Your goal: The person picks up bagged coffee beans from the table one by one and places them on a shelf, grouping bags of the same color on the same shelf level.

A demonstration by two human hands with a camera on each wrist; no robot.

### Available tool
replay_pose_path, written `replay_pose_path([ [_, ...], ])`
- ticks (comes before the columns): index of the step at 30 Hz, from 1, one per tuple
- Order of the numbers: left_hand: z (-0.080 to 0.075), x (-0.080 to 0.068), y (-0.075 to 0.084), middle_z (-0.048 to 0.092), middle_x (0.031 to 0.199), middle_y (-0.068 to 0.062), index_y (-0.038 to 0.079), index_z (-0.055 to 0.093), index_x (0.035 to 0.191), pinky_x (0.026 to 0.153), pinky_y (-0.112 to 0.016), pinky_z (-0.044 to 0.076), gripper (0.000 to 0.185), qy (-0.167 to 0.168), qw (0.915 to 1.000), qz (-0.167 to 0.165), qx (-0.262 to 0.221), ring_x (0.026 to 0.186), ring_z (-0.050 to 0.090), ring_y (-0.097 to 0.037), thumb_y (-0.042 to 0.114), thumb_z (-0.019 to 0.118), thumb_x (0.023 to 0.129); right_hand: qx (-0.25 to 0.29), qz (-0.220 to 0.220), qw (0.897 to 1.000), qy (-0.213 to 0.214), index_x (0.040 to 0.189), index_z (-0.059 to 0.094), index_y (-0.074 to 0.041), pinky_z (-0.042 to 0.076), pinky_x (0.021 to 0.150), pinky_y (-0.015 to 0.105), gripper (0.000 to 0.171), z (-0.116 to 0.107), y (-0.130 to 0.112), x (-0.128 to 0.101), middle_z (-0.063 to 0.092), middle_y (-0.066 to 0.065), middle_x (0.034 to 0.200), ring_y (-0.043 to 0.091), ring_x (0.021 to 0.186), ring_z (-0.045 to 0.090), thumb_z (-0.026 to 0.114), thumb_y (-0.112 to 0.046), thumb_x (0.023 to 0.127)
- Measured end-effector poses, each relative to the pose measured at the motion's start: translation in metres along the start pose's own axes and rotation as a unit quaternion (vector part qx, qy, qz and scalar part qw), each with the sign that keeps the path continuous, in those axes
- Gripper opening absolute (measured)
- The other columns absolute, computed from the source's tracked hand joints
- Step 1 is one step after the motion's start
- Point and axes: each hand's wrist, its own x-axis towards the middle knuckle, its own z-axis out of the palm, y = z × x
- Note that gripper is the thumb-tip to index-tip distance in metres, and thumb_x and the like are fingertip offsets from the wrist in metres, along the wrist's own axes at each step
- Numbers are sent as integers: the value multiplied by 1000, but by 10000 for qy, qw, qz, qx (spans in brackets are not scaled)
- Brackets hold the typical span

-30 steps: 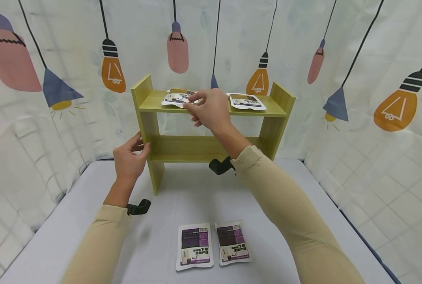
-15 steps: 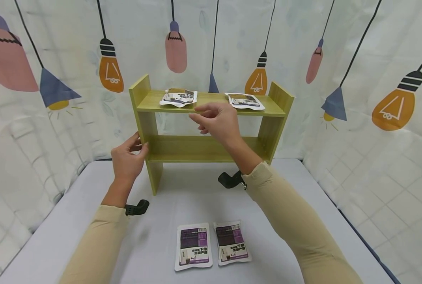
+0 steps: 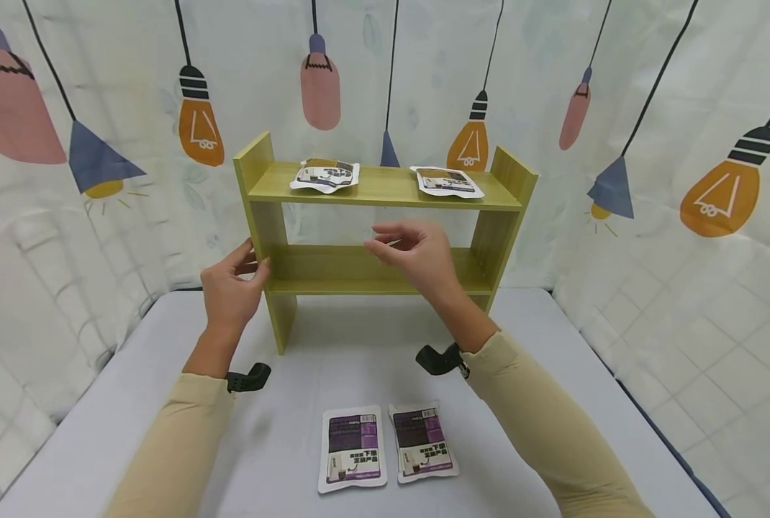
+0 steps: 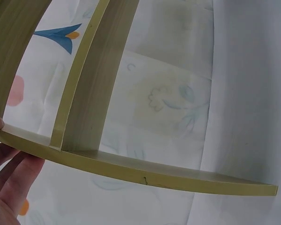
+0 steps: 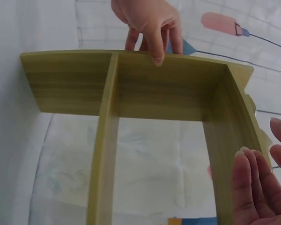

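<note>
Two hands are at the green wooden shelf (image 3: 385,237) standing on the grey table (image 3: 132,403): the left hand (image 3: 229,288) holds its left side panel between thumb and fingers, and the right hand (image 3: 417,255) hovers, loosely open and empty, before the lower board.

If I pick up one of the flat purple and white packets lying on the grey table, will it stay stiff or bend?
The purple and white packet would probably flex a little: it looks like a thin sealed pouch lying flat on the grey table. It seems light, being so thin. Its glossy film may be somewhat slippery, so a pinch at the sealed edge seems safer.
</note>
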Motion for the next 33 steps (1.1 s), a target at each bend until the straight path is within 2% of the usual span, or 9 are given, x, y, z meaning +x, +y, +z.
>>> replay_pose_path([
  [2, 0, 0, 0, 77, 115, -14, 23, 64, 140, 77, -8, 53, 45, 0, 10000, 3, -35, 95, 77, -33, 18, 69, 96, -33, 1, 10000, 20, 112, 80, -11, 60, 68, 25, 29, -2, 5, -6, 79, 9, 96, 18, 76, 75, 84, -23, 86],
  [4, 0, 0, 0, 77, 115, -14, 23, 64, 140, 74, -1, 46, 45, -14, 10000, 2, -61, 96, 77, -33, 18, 69, 96, -25, 19, 10000, 50, 111, 80, -10, 58, 66, 24, 28, -3, 10, -13, 79, 9, 96, 18, 78, 74, 84, -22, 86],
  [8, 0, 0, -1, 77, 115, -15, 23, 64, 140, 74, -2, 48, 45, -24, 10000, 0, -24, 96, 77, -33, 19, 69, 96, 112, 95, 9999, 65, 111, 79, -6, 58, 66, 23, 31, -2, 21, -29, 78, 10, 97, 19, 78, 74, 85, -21, 85],
  [14, 2, 0, -4, 77, 116, -15, 22, 64, 141, 74, -6, 52, 45, -11, 10000, -10, 46, 97, 77, -33, 19, 68, 96, 354, 255, 9990, 120, 113, 76, -1, 60, 72, 24, 34, -2, 40, -52, 78, 11, 100, 18, 82, 74, 84, -19, 85],
  [22, 2, 2, -4, 76, 119, -14, 23, 63, 141, 74, -1, 47, 45, -22, 10000, -3, 42, 97, 77, -32, 22, 67, 97, 478, 554, 9971, 217, 114, 76, -1, 60, 75, 22, 33, -8, 58, -76, 75, 18, 109, 14, 86, 74, 84, -17, 86],
  [26, 3, 2, -4, 76, 119, -14, 24, 63, 141, 81, -23, 60, 45, -4, 10000, 2, 36, 97, 77, -32, 21, 67, 97, 465, 691, 9960, 323, 112, 77, -4, 60, 75, 21, 30, -12, 65, -88, 75, 16, 110, 15, 87, 74, 84, -15, 85],
  [29, 3, 2, -3, 76, 119, -13, 24, 63, 141, 83, -45, 59, 45, 7, 10000, -12, 57, 97, 77, -31, 21, 67, 97, 426, 820, 9951, 348, 112, 78, -8, 60, 77, 22, 29, -15, 70, -98, 75, 13, 110, 16, 89, 74, 84, -16, 85],
  [33, 3, 2, -3, 76, 119, -13, 24, 63, 141, 83, -43, 61, 45, 0, 10000, -48, 67, 97, 77, -30, 21, 67, 97, 359, 1020, 9937, 299, 114, 77, -9, 60, 78, 22, 31, -18, 79, -111, 75, 12, 111, 17, 91, 73, 84, -18, 85],
])
